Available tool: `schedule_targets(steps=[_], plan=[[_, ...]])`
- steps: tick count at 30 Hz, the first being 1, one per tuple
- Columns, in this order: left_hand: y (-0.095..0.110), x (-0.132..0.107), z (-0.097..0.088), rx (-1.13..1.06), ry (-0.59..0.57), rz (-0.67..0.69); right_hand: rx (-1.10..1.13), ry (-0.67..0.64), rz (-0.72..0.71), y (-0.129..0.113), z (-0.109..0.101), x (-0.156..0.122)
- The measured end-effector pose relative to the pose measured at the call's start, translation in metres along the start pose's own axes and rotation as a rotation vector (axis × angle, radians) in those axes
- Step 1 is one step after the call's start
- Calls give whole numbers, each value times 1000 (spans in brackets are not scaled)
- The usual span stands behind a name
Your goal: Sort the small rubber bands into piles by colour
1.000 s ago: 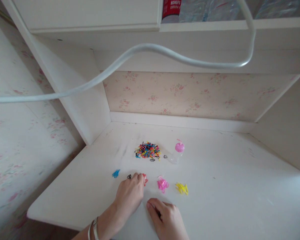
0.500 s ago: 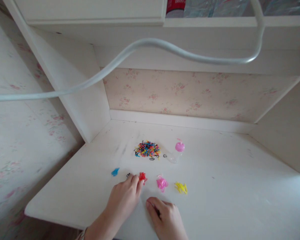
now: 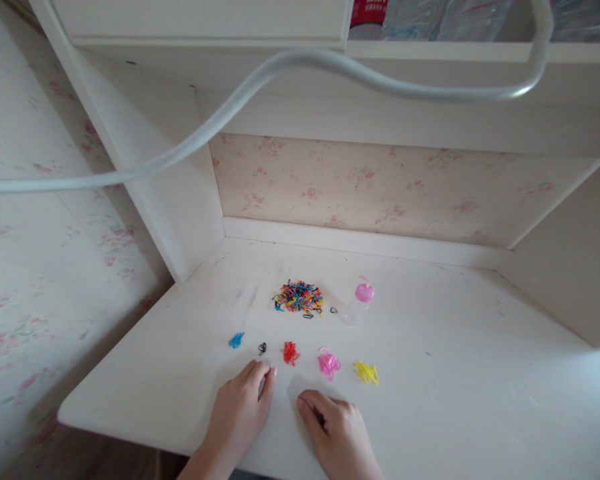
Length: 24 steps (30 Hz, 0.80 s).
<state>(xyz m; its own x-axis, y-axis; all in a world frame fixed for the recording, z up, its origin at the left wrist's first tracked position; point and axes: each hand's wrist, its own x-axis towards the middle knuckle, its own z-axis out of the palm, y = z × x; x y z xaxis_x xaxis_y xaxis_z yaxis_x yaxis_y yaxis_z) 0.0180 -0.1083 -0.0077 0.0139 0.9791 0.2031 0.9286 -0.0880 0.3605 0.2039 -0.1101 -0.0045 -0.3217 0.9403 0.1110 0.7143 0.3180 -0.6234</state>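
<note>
My left hand [image 3: 244, 405] rests low over the desk with its fingers curled together, just below a small pile of black rubber bands [image 3: 263, 349]. My right hand [image 3: 336, 427] is closed, thumb against the index finger; what either hand holds, if anything, is hidden. In a row beyond the hands lie small piles of blue bands [image 3: 236, 340], red bands [image 3: 290, 353], pink bands [image 3: 329, 364] and yellow bands [image 3: 366, 373]. Farther back sits a larger heap of mixed-colour rubber bands [image 3: 299, 297], with a few black ones loose at its edge.
A small clear container with a pink apple-like top [image 3: 365, 292] stands right of the heap. The white desk [image 3: 455, 387] has a raised back strip and a left side panel [image 3: 165, 180]. A pale cable [image 3: 300, 60] crosses the view in front of the upper shelf.
My left hand has drawn back from the red pile, down and to the left, uncovering the black bands. My right hand stays in nearly the same place. The view has shifted slightly.
</note>
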Motion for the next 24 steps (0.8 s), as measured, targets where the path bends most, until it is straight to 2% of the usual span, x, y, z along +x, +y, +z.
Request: schedule_targets(steps=[24], plan=[[1, -4, -2, -15, -22, -3, -22, 7, -19, -1, 2, -1]])
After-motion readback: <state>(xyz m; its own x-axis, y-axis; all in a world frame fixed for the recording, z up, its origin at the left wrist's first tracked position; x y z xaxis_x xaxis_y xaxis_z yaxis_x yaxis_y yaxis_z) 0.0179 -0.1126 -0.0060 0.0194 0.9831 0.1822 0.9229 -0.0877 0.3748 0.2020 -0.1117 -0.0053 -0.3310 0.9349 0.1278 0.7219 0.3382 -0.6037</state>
